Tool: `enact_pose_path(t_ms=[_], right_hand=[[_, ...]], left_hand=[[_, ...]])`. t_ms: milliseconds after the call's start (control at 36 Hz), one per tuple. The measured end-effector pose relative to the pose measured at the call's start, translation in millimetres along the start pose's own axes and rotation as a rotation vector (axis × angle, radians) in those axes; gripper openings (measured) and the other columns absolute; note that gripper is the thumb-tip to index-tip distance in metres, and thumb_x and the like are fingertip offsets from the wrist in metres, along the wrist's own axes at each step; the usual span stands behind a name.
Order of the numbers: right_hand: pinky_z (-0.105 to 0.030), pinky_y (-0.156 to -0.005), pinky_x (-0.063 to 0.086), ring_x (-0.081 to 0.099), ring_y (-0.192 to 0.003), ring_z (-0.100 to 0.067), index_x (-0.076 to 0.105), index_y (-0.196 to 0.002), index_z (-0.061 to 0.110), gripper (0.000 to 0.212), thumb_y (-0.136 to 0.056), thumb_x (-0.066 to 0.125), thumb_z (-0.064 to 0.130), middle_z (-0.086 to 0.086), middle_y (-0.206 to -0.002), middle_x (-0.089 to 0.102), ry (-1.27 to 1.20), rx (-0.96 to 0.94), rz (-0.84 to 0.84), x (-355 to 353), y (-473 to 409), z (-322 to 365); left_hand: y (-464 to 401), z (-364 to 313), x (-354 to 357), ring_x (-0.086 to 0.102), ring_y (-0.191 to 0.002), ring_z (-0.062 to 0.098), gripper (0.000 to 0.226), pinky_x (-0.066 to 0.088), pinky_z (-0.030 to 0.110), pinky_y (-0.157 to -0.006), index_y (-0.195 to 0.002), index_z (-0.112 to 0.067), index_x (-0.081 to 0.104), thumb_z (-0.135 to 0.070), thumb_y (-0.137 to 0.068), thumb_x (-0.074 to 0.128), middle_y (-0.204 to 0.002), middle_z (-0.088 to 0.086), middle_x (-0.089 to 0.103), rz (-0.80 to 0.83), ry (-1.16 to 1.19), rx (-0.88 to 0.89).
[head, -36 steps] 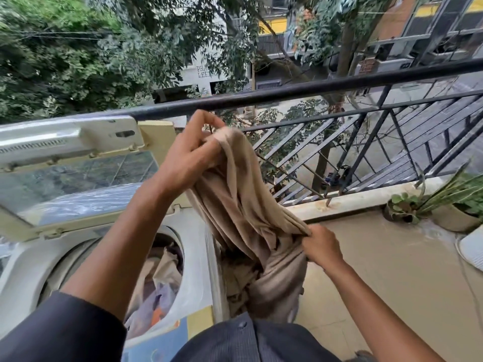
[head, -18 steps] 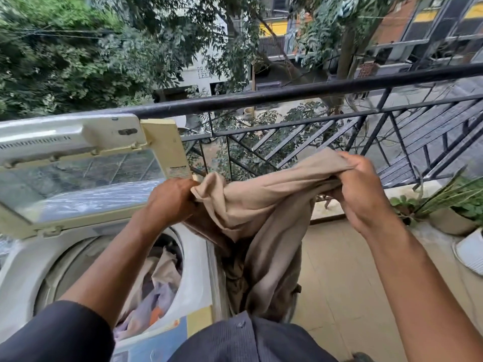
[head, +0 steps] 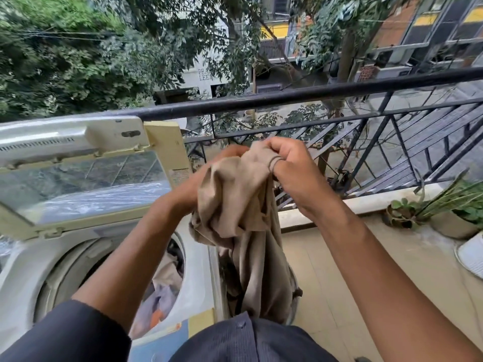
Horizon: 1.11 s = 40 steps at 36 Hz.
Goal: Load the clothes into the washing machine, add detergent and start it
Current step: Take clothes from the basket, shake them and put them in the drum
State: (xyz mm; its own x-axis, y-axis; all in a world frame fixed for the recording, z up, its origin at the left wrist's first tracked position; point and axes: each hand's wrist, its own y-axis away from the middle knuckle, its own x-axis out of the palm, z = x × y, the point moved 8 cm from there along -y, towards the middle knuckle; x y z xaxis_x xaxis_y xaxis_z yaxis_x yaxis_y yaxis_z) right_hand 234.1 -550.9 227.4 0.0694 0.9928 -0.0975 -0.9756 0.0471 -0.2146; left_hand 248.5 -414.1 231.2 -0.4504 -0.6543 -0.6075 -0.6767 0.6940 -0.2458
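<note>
I am bunching a beige garment with both hands, my right hand fisted tight on its top edge and my left hand, mostly hidden behind the folds, apparently closed on it too. It is hanging beside the washing machine, not over the drum. The long tail may be snagging on something below or dragging the balcony floor as I swing it across.

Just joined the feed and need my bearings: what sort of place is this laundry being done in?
Most likely an upper-floor home balcony. A black metal railing overlooks trees and neighbouring buildings, potted plants sit on the tiled floor, and a top-loading washing machine stands open beside the person holding a beige garment.
</note>
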Motion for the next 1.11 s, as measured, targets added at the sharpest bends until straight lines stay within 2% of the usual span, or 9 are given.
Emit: enact_pose_path(t_ms=[194,361,500,611,722,889,944,1028,1111], right_hand=[[-0.036,-0.095,0.055,0.068,-0.108,-0.016,0.066,-0.122,0.017,0.036,-0.093,0.056,-0.001,-0.006,-0.118,0.071,-0.006,0.004,0.088,5,10,-10],[-0.038,-0.072,0.054,0.062,-0.080,-0.010,0.053,-0.110,0.029,0.033,-0.080,0.067,0.027,0.005,-0.089,0.063,0.242,0.031,-0.180,0,53,-64],[-0.030,-0.074,0.056,0.068,-0.096,-0.008,0.044,-0.136,0.044,0.068,-0.076,0.071,0.058,0.017,-0.110,0.066,0.701,0.398,0.161,22,87,-150],[-0.034,-0.079,0.050,0.066,-0.109,-0.029,0.059,-0.122,0.024,0.042,-0.093,0.061,0.054,-0.002,-0.119,0.069,0.948,0.638,0.238,14,106,-209],[-0.034,-0.076,0.046,0.065,-0.110,-0.033,0.064,-0.115,0.021,0.029,-0.100,0.051,0.042,-0.006,-0.119,0.067,1.040,0.681,0.253,-2,114,-230],[-0.035,-0.073,0.048,0.067,-0.103,-0.036,0.063,-0.091,0.017,0.023,-0.090,0.044,0.030,-0.010,-0.107,0.070,1.030,0.577,0.156,-39,86,-193],[-0.036,-0.070,0.046,0.066,-0.100,-0.037,0.061,-0.085,0.016,0.022,-0.088,0.043,0.030,-0.013,-0.102,0.070,1.012,0.511,0.060,-53,73,-160],[-0.037,-0.065,0.042,0.065,-0.085,-0.038,0.060,-0.076,0.012,0.017,-0.090,0.052,0.016,-0.014,-0.079,0.065,0.957,0.390,-0.149,-72,58,-105],[-0.041,-0.058,0.041,0.056,-0.066,-0.029,0.049,-0.062,0.011,0.022,-0.084,0.050,0.016,0.000,-0.056,0.045,0.761,0.253,-0.269,-77,48,-65]], left_hand=[[1,33,-4,0.066,-0.081,-0.010,0.032,0.055,0.018,-0.084,-0.098,-0.029,0.066,0.000,-0.103,0.055,-0.088,-0.013,0.071,-0.230,0.121,-0.263],[5,31,-19,0.059,-0.072,-0.014,0.022,0.054,0.023,-0.070,-0.091,-0.023,0.067,-0.002,-0.095,0.064,-0.081,-0.017,0.067,-0.454,0.168,-0.266],[3,17,-29,0.057,-0.068,-0.010,0.018,0.060,0.045,-0.087,-0.103,-0.005,0.075,-0.013,-0.090,0.066,-0.086,0.003,0.072,-0.540,0.294,-0.255],[-3,10,-42,0.049,-0.064,-0.010,0.021,0.046,0.020,-0.058,-0.089,0.002,0.063,-0.018,-0.086,0.067,-0.071,-0.014,0.062,-0.582,0.309,-0.214],[4,3,-55,0.048,-0.073,-0.003,0.079,0.049,0.033,-0.061,-0.115,0.025,0.050,-0.041,-0.075,0.069,-0.108,0.046,0.054,-0.643,0.274,-0.186],[19,56,-52,0.071,-0.098,0.020,0.038,0.060,0.055,-0.081,-0.099,0.000,0.065,-0.034,-0.085,0.074,-0.094,0.017,0.074,-0.508,0.051,-0.399],[23,57,-44,0.065,-0.085,0.006,0.013,0.055,0.035,-0.074,-0.095,-0.022,0.067,-0.023,-0.086,0.077,-0.087,-0.001,0.071,-0.442,0.009,-0.387],[28,64,-26,0.063,-0.081,-0.013,0.031,0.055,0.023,-0.078,-0.107,-0.028,0.066,-0.009,-0.088,0.079,-0.095,-0.015,0.067,-0.342,0.012,-0.376],[34,69,-15,0.064,-0.102,0.008,0.058,0.050,0.031,-0.091,-0.135,-0.015,0.060,-0.026,-0.081,0.077,-0.109,-0.012,0.066,-0.243,-0.034,-0.439]])
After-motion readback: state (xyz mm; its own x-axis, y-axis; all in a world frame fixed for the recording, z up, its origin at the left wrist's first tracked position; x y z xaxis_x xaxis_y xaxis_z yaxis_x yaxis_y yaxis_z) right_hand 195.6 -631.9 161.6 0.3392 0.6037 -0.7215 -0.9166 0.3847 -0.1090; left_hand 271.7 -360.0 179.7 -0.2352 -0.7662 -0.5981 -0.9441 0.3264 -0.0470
